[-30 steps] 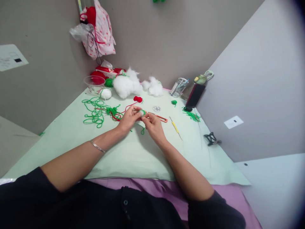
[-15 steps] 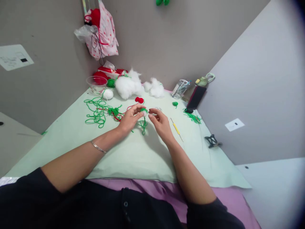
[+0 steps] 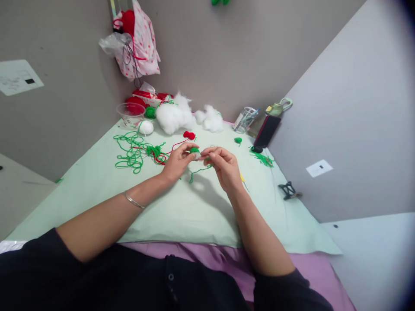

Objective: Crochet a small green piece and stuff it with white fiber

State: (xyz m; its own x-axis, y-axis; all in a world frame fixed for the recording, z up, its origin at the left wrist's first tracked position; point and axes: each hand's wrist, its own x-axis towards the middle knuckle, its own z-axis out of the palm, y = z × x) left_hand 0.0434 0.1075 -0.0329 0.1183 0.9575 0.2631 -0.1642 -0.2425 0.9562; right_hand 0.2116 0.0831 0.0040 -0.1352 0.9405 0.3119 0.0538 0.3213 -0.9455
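The left hand point(image 3: 175, 163) pinched a small green and white ball point(image 3: 194, 151) between thumb and fingertips, holding it just above the pale green cloth point(image 3: 181, 207). The right hand point(image 3: 224, 166) met it from the other side, its fingers curled close together at the ball; whether they gripped the ball itself or only the thread could not be told. A short green thread point(image 3: 198, 171) hung from between the two hands down toward the cloth. A thin bracelet point(image 3: 133, 199) sat on the left wrist.

Left of the hands lay a loose tangle of green yarn point(image 3: 129, 151), with some red yarn point(image 3: 159, 159) mixed in beside it. A small red knitted piece point(image 3: 189, 135) lay just beyond the ball. Farther back were a heap of white stuffing point(image 3: 175, 115), a second tuft point(image 3: 212, 119), a white ball point(image 3: 146, 127), a clear plastic bowl point(image 3: 130, 115) and a red and white box point(image 3: 147, 96). A spotted bag point(image 3: 140, 45) hung on the wall above them.

To the right of the hands a yellow-handled hook point(image 3: 242, 179) lay partly hidden behind the right wrist. Beyond it were a small green scrap point(image 3: 237, 140), a bunch of green thread ends point(image 3: 263, 159), a clear cup of tools point(image 3: 244, 119), a dark phone point(image 3: 266, 131) leaning against the wall and a green bottle point(image 3: 277, 108). A black clip point(image 3: 288, 190) lay at the cloth's right edge.
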